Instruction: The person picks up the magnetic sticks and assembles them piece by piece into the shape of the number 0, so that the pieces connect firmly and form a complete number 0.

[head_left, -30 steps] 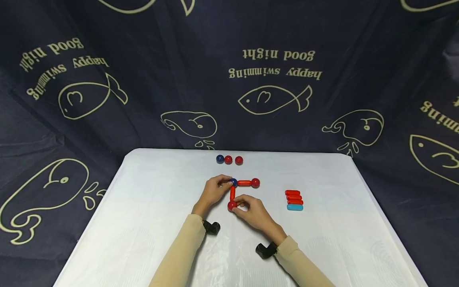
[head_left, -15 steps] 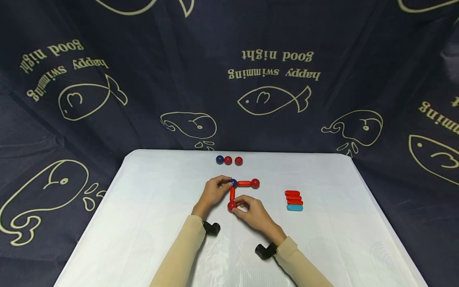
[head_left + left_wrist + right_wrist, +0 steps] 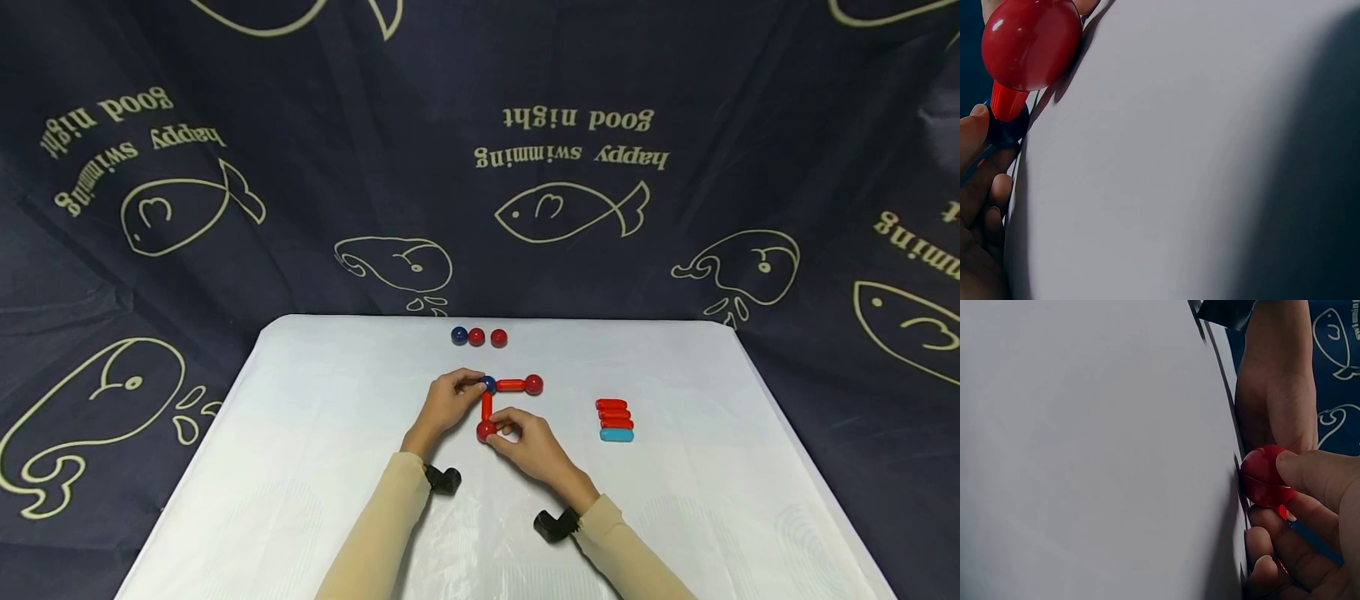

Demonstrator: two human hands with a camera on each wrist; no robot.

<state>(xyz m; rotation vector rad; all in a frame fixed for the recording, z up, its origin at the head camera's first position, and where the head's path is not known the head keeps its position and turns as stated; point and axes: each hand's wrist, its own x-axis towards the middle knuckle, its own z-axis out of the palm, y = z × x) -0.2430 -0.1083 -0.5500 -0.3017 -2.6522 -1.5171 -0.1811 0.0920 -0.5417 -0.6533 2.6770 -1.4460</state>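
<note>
On the white table an L of balls and rods lies between the hands. My left hand (image 3: pixel 447 402) pinches the blue ball (image 3: pixel 489 384) at its corner. From that ball one red rod (image 3: pixel 511 385) runs right to a red ball (image 3: pixel 533 384). A second red rod (image 3: pixel 487 406) comes toward me and meets the near red ball (image 3: pixel 485 431). That near ball is pinched between thumb and fingers of my right hand (image 3: pixel 534 443); the right wrist view shows the thumb on the red ball (image 3: pixel 1266 476). In the left wrist view the near red ball (image 3: pixel 1032 44) hides part of the rod.
Behind the L, a loose blue ball (image 3: pixel 460 336) and two red balls (image 3: pixel 476 337) sit in a row near the table's far edge. To the right, several red rods (image 3: pixel 613 414) lie stacked side by side with a light blue rod (image 3: pixel 617 435). A dark printed cloth (image 3: pixel 585 275) hangs behind.
</note>
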